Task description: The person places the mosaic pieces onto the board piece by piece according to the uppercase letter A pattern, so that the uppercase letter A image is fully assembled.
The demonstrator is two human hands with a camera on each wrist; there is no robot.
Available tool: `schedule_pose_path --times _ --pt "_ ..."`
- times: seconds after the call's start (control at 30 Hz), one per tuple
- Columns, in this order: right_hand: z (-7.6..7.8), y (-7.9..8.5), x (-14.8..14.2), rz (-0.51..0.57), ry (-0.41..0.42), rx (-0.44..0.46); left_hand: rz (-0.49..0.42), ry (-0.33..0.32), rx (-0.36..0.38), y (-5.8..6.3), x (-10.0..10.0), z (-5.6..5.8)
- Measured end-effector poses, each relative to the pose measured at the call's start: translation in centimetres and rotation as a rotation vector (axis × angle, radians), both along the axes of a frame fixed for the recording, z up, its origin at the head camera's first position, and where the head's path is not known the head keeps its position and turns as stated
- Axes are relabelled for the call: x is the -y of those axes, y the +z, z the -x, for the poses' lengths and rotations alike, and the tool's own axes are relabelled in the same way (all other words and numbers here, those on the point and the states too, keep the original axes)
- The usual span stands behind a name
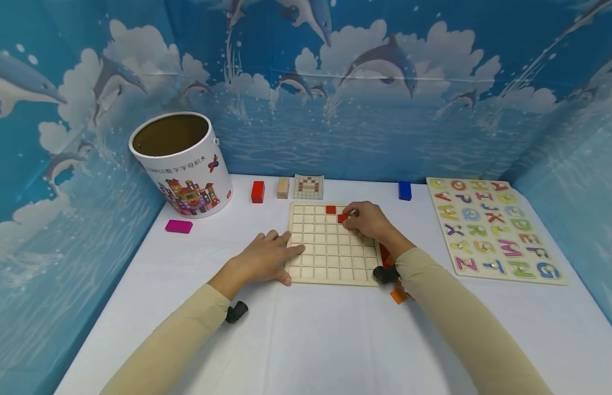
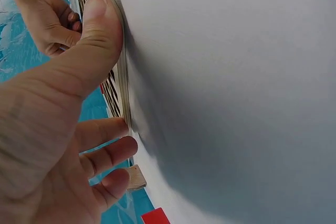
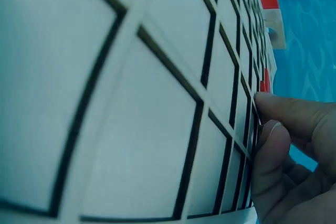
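Note:
The wooden grid board (image 1: 320, 267) lies flat on the table. My left hand (image 1: 265, 255) rests on its left edge with fingers spread; in the left wrist view the left thumb (image 2: 100, 30) lies along the board's edge. On the far side of the grid, my right hand (image 1: 370, 220) pinches a red tile (image 1: 342, 218) at its right side, thumb and index finger bent around it. Another red tile (image 1: 331, 209) sits in a far-row square. In the right wrist view the right hand (image 3: 299, 150) is low over the grid, its fingertips partly hidden.
Behind the board lie a pattern card (image 1: 308, 187), a plain wooden block (image 1: 283, 187), a red block (image 1: 258, 192) and a blue block (image 1: 404, 190). A large bucket (image 1: 199, 181) and magenta block (image 1: 179, 226) are left. Right are an alphabet board (image 1: 483, 230) and orange piece (image 1: 398, 295).

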State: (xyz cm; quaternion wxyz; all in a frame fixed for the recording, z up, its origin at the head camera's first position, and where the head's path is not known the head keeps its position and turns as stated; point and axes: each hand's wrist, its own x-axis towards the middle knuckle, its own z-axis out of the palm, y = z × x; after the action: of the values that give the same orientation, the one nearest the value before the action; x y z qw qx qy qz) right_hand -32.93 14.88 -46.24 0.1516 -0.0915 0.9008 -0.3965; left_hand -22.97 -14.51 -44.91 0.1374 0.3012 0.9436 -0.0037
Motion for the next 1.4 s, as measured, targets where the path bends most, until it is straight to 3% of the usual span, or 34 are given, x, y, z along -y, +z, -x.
schedule_pose_path --times 0.23,0.4,0.6,0.8,1.1,1.4 --pt "-0.2 0.4 -0.5 -0.111 0.033 -0.063 -0.003 0.003 0.013 -0.1 -0.3 0.0" --pt "-0.8 1.3 -3.6 -0.025 -0.022 -0.066 -0.026 0.008 0.039 0.0 -0.5 -0.2" --pt "-3.2 1.8 -8.6 -0.016 -0.055 0.023 -0.008 0.035 0.044 0.1 -0.3 -0.3" --pt "-5.7 0.9 -11.8 -0.025 0.012 0.11 -0.04 0.037 0.056 0.3 -0.2 -0.4" --pt "-7.2 0.6 -12.5 -0.088 0.148 0.078 -0.053 0.036 0.062 0.5 -0.3 -0.4" --pt "-7.0 -0.2 -12.4 -0.149 0.084 0.028 -0.039 0.027 0.064 0.5 -0.4 -0.4"
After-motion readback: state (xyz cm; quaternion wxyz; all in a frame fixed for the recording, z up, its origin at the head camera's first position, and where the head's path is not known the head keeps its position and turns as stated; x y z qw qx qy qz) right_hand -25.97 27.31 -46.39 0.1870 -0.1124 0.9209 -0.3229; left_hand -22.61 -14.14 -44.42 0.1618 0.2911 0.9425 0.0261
